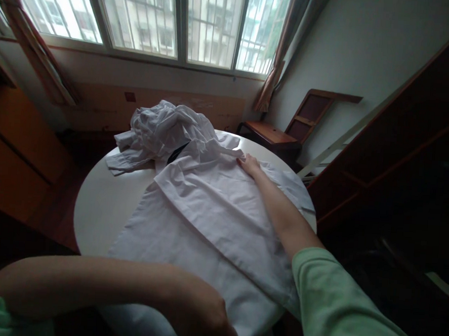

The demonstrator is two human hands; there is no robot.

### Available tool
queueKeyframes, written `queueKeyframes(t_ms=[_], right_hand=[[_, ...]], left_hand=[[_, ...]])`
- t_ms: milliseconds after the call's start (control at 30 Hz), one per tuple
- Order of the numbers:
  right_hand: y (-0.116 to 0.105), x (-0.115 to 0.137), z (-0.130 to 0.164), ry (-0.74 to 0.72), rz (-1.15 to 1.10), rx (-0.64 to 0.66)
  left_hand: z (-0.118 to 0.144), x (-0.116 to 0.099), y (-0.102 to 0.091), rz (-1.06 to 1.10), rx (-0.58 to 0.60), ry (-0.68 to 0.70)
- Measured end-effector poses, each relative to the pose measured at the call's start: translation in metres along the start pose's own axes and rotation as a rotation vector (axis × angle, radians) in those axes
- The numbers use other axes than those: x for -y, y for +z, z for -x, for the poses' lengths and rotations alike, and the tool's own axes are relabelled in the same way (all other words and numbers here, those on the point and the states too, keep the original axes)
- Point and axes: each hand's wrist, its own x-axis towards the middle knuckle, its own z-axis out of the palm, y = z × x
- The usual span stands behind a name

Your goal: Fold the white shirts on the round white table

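One creased white garment (207, 202) lies under the right hand (249, 165); the left hand (208, 314) curls; pinching unclear.

The place looks like a room in a home: curtains (32, 37) flank a barred window (144, 18) facing a building, with a wooden cabinet (14, 152), a wooden chair (271, 133) and white clothes (194, 217) over a round counter (96, 211).
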Motion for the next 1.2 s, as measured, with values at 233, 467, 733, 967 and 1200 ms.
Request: queueKeyframes(t_ms=[233,467,733,967,1200], right_hand=[[-0.021,-0.059,0.0,0.085,0.148,-0.045],[-0.055,-0.106,0.012,-0.002,0.186,0.165],[-0.059,-0.115,0.024,0.054,0.105,0.097],[-0.063,-0.122,0.019,0.103,-0.072,0.063],[-0.068,-0.128,0.019,0.156,0.045,-0.025]], left_hand=[[0.043,0.077,-0.111,-0.553,-0.613,-0.574],[0.057,0.193,-0.197,-0.793,-0.843,-0.995],[0.043,0.249,-0.22,-0.706,-0.854,-1.191],[0.066,0.255,-0.247,-0.526,-0.81,-1.172],[0.074,0.266,-0.263,-0.376,-1.043,-1.163]])
